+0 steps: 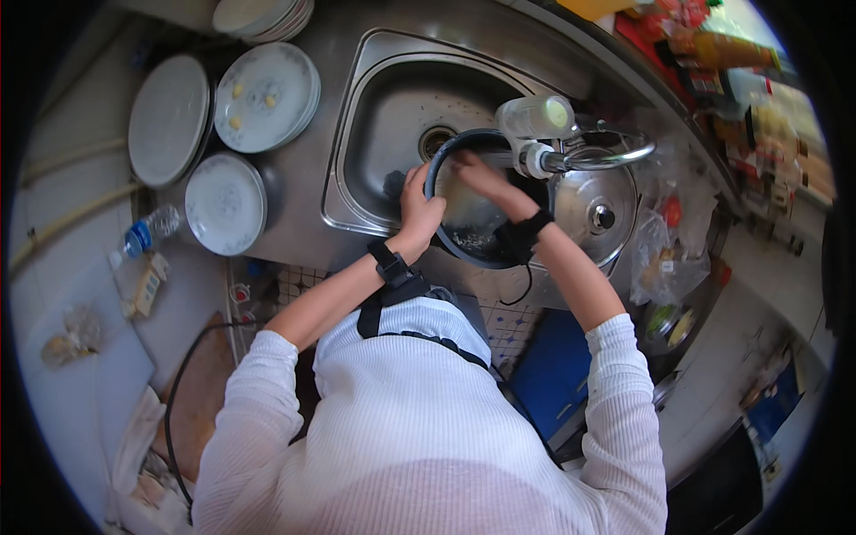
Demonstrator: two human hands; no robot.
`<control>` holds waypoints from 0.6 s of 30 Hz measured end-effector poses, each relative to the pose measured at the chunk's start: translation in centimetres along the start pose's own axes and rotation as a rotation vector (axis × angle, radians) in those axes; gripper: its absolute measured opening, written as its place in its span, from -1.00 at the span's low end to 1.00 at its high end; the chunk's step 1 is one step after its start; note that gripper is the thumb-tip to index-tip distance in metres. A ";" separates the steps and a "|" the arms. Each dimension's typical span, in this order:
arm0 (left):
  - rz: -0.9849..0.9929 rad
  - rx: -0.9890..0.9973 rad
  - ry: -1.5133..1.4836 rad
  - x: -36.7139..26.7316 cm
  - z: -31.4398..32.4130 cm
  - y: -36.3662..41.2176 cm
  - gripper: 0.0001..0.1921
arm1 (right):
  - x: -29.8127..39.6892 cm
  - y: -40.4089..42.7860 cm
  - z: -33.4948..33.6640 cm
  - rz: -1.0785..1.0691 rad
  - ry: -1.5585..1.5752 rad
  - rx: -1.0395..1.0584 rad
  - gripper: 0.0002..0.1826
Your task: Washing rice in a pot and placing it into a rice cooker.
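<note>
A dark round pot (463, 253) is held tilted over the right part of the steel sink (374, 127), below the chrome faucet (612, 159). My left hand (420, 207) grips its left rim, the thumb over the edge. My right hand (483, 177) reaches inside, blurred, and whether its fingers hold anything cannot be told. Cloudy liquid and small pale bits lie in the pot. A dark scrubber-like clump (394, 183) rests in the sink at the left, near the drain (438, 142).
Stacked plates (267, 97) and another plate stack (225, 204) stand left of the sink. A clear bottle (535, 117) is beside the faucet. A glass pot lid (595, 214) lies at the right, near plastic bags (659, 261). A plastic water bottle (150, 231) lies far left.
</note>
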State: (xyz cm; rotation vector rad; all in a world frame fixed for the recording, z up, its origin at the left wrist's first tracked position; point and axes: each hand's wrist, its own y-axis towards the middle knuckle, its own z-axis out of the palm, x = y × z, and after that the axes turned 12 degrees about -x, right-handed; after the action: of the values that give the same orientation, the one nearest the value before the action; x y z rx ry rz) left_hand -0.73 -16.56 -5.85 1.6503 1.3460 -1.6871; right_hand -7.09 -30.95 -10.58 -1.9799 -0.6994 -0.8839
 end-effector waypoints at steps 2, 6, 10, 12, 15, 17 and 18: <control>-0.048 0.016 -0.021 0.8 0.0 0.1 -0.37 | 0.9 -0.3 1.8 -0.086 0.052 0.107 -0.65; -0.138 -0.003 -0.037 0.9 -0.5 0.4 -0.40 | 1.7 -1.8 1.8 -0.022 -0.063 0.640 -0.64; -0.135 0.019 -0.069 0.7 -0.5 0.1 -0.40 | 0.5 -3.1 -1.0 0.146 -0.608 0.922 -0.65; -0.120 0.040 -0.058 0.5 -0.5 0.1 -0.37 | -2.7 -2.3 -2.9 0.031 -0.670 0.615 -0.68; -0.158 0.073 -0.085 -0.5 0.1 -0.1 -0.43 | -6.5 0.3 -4.4 -0.114 -0.586 0.223 -0.67; -0.175 0.055 -0.089 -0.4 -0.6 0.0 -0.42 | -3.4 0.9 -2.4 -0.150 -0.489 0.172 -0.64; -0.188 0.055 -0.102 -0.5 -0.7 0.1 -0.42 | -1.8 1.0 -1.2 -0.174 -0.399 0.107 -0.61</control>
State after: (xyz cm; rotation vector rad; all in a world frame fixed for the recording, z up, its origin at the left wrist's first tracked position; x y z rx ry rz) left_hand -0.23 -16.14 -5.34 1.4836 1.4548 -1.9040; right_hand -7.83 -32.74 -11.92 -2.0406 -1.1352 -0.5366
